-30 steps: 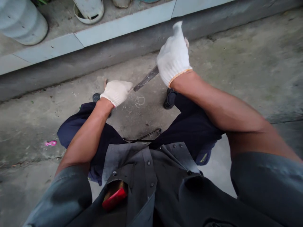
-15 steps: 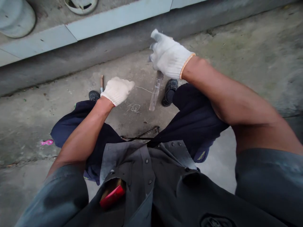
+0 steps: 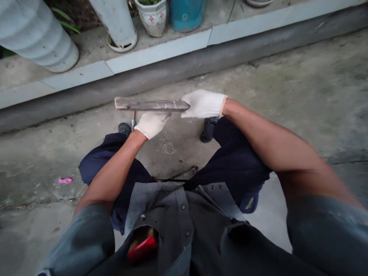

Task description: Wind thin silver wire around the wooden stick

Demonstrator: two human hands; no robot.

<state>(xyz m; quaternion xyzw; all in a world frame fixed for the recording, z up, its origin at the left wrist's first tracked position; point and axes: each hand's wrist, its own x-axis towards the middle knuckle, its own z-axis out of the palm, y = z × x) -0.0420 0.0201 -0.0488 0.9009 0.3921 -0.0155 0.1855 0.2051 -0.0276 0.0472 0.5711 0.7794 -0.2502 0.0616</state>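
Note:
A grey-brown wooden stick [image 3: 143, 105] lies almost level across the front of me, its tapered end at the right. My gloved right hand [image 3: 201, 103] is closed around that end. Several turns of thin pale wire [image 3: 166, 104] wrap the stick near the right hand. My gloved left hand [image 3: 152, 124] is just below the stick, its fingers curled shut. The wire's loose end runs to those fingers in the earlier view; now that stretch is hidden. A loose coil of wire [image 3: 168, 148] rests on the ground between my feet.
Behind my left hand, a wooden-handled tool [image 3: 133, 119] stands by my left shoe [image 3: 124, 129]. A pink object [image 3: 65, 180] lies on the concrete at left. Flowerpots [image 3: 153, 17] line a tiled ledge [image 3: 161, 50] ahead. A dark thin tool [image 3: 184, 173] lies between my legs.
The stick has swung from pointing toward me to lying crosswise and raised. My right hand has come lower and turned with it. The view has shifted, showing more of the ledge.

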